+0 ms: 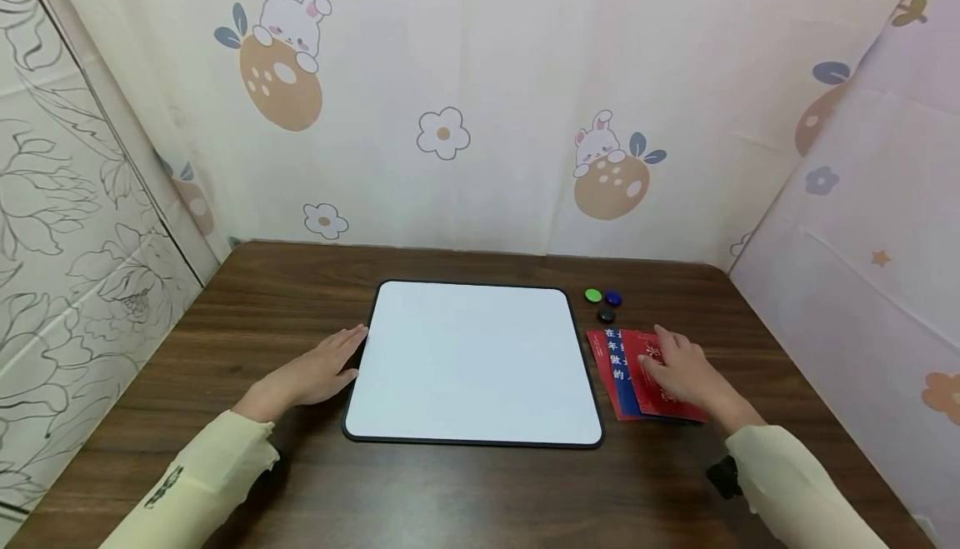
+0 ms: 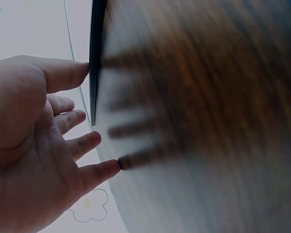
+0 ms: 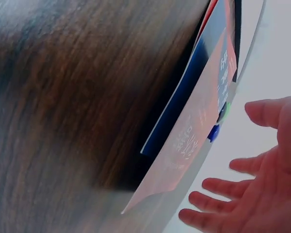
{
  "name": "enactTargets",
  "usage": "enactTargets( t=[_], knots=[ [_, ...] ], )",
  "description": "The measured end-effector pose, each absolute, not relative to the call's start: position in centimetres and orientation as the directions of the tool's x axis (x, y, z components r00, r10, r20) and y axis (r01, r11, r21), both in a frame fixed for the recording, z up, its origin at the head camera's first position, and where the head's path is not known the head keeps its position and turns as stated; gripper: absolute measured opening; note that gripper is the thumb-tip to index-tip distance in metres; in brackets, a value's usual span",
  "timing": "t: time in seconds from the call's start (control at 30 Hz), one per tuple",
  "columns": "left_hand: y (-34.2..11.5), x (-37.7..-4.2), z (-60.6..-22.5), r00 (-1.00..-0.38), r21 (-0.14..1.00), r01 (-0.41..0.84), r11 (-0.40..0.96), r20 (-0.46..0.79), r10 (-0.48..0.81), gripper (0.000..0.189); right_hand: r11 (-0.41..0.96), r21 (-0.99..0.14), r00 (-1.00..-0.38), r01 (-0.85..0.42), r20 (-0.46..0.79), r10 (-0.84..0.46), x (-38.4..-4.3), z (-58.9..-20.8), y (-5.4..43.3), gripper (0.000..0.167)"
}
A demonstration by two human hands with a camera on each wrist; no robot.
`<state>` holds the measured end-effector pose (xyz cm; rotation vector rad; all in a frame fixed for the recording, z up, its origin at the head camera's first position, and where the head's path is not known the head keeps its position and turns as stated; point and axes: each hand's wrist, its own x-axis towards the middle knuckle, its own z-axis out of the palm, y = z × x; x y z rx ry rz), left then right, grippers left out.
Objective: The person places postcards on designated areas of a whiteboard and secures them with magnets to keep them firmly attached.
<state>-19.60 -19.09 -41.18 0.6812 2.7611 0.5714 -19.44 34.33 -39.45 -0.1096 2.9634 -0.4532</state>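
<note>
A whiteboard (image 1: 472,366) with a thin black frame lies flat on the table. At its left side my left hand (image 1: 318,370) has its fingers extended; in the left wrist view the thumb (image 2: 68,75) meets the black edge (image 2: 94,63) and one fingertip touches the tabletop. To the board's right lie overlapping cards: a red one (image 1: 599,353) at the left, a blue one (image 1: 624,386) with white characters, and a red one (image 1: 663,403) on top. My right hand (image 1: 684,370) is over that top card, fingers spread and holding nothing; the right wrist view shows a gap between them.
Three small round pieces, green (image 1: 593,295), blue (image 1: 613,298) and black (image 1: 606,316), sit behind the cards, right of the board's far corner. The dark wooden table (image 1: 450,499) ends at a patterned curtain (image 1: 502,199), with more patterned cloth on both sides.
</note>
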Motion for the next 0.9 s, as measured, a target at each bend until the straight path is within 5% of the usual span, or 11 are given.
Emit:
enactTargets(
  t=[0.4, 0.9],
  knots=[
    [-18.9, -20.0, -41.3, -0.852, 0.409, 0.407, 0.817, -0.152, 0.501, 0.060, 0.950, -0.272, -0.956, 0.151, -0.286, 0.070, -19.6, -38.7, 36.1, 0.079],
    [-18.9, -20.1, -41.5, -0.853, 0.447, 0.373, 0.813, -0.179, 0.490, 0.057, 0.883, -0.374, -0.901, 0.284, -0.419, 0.112, -19.5, -38.0, 36.2, 0.074]
  ],
)
